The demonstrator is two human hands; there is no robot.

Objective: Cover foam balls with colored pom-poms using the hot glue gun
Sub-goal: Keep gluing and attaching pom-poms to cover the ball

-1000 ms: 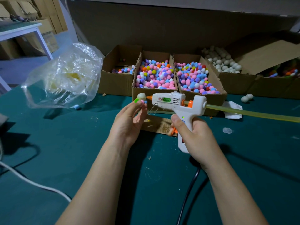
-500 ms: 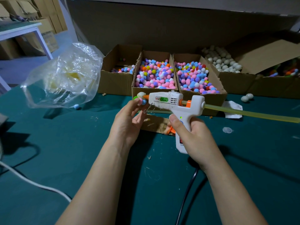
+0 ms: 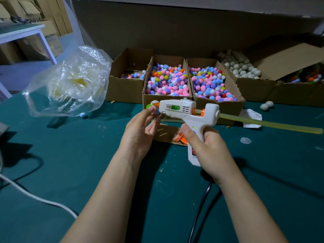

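Foam ball (image 3: 154, 103), part-covered w/ a green pom-pom (image 3: 149, 106) and a pink one, sat at the orange nozzle (image 3: 157, 103) of the glue gun (image 3: 185, 111), pinched in the fingertips of the left hand (image 3: 140, 130). Right hand (image 3: 205, 148) was wrapped round the gun's grip, forefinger across the orange trigger (image 3: 180, 137); glue stick (image 3: 263, 122) projected from the gun's rear. Step in hand, as judged: laying a glue dot on bare foam. To do it well: light squeeze, small bead, tip just off the foam, fingertips clear of hot glue, then a pom-pom pressed on before it sets. Beyond the gun: two boxes of mixed pom-poms (image 3: 166, 79). Beyond and right of the gun: box of plain foam balls (image 3: 245, 71). Left of the gun: clear plastic bag (image 3: 70, 81).
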